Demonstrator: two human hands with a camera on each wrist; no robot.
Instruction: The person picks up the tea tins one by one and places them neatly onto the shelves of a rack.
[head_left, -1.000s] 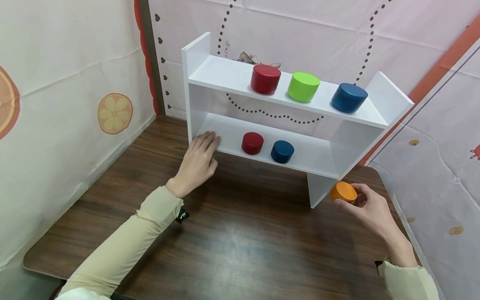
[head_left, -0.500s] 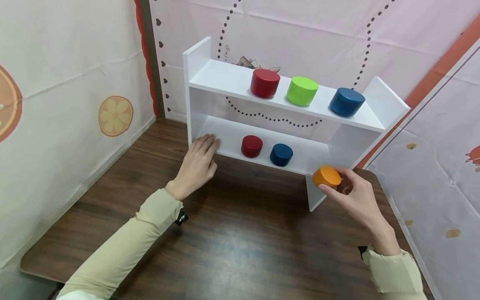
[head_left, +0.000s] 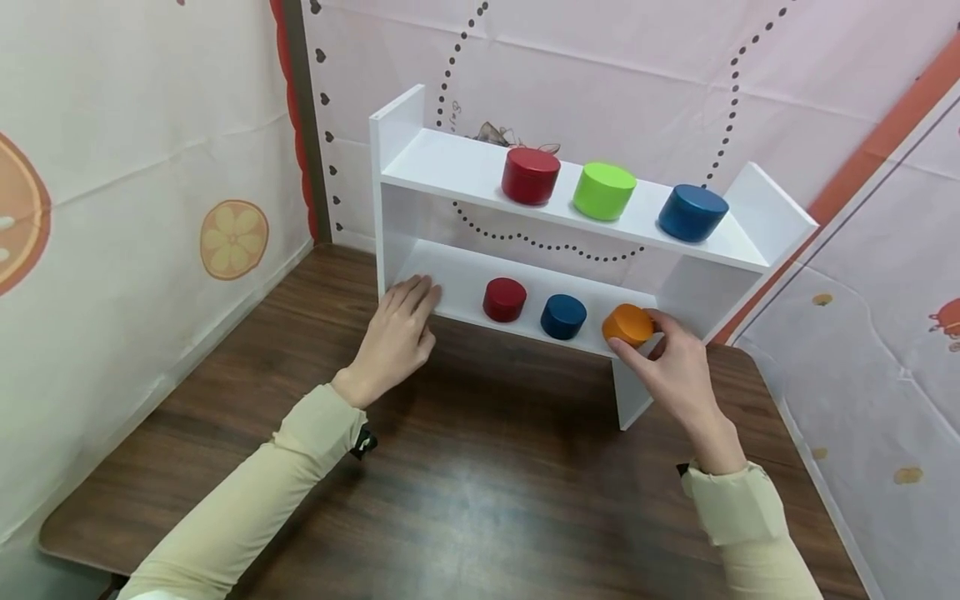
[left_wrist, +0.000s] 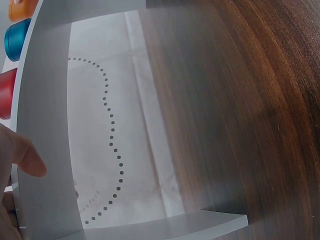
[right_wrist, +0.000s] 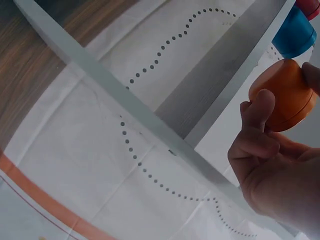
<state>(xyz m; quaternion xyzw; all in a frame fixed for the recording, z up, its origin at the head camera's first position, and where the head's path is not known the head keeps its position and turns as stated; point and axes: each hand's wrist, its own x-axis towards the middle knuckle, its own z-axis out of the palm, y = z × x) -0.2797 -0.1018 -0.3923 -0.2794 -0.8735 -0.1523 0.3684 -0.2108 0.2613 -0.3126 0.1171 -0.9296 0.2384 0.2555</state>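
My right hand (head_left: pixel 681 367) pinches a round orange tin (head_left: pixel 628 325) between thumb and fingers, at the lower board's right part. In the right wrist view the orange tin (right_wrist: pixel 285 95) is tilted; whether it touches the board I cannot tell. A small red tin (head_left: pixel 505 300) and a small blue tin (head_left: pixel 563 317) stand on the lower board of the white shelf (head_left: pixel 457 271). My left hand (head_left: pixel 397 333) rests with extended fingers on the lower board's left end; in the left wrist view its thumb (left_wrist: pixel 30 157) lies against the underside.
On the upper board stand a larger red tin (head_left: pixel 530 176), a lime green tin (head_left: pixel 604 191) and a larger blue tin (head_left: pixel 693 213). The shelf's side panels rise above the boards. Under it is a dark wooden table (head_left: pixel 465 500), with printed cloth (head_left: pixel 600 75) hanging behind.
My right hand has carried the orange tin leftward and up, from beside the shelf's right leg to the lower board beside the small blue tin. The left hand stays on the shelf.
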